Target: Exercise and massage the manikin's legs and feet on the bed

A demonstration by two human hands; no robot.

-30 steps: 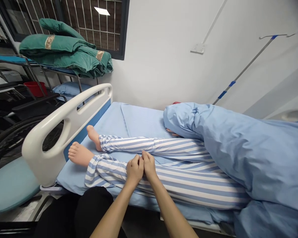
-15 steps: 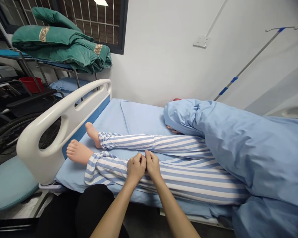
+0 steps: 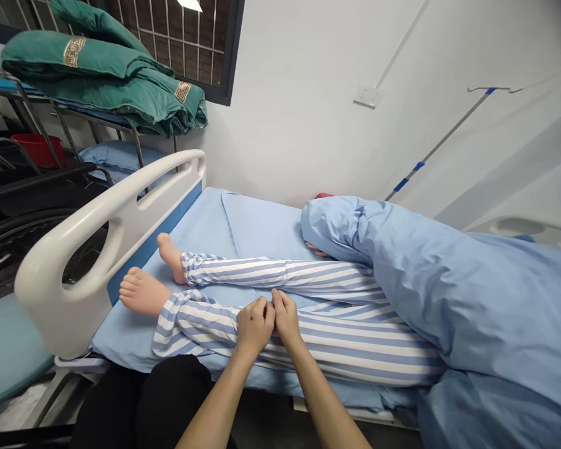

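Our left hand and right hand lie together, their fingertips meeting on the near leg of the blue-and-white striped pyjama trousers (whether they are pinching the cloth, we cannot tell from here). The trousers are on a patient manikin lying on a light blue bed sheet, its bare feet just beside the white bed rail. A rumpled blue duvet covers the manikin's upper body. Our black-clad knees sit close to the bed's edge. Beyond the rail we see a wheelchair wheel, a red bucket, a blue pillow and green folded quilts on a metal rack. A wall socket and a metal rail with blue bands are on the wall.
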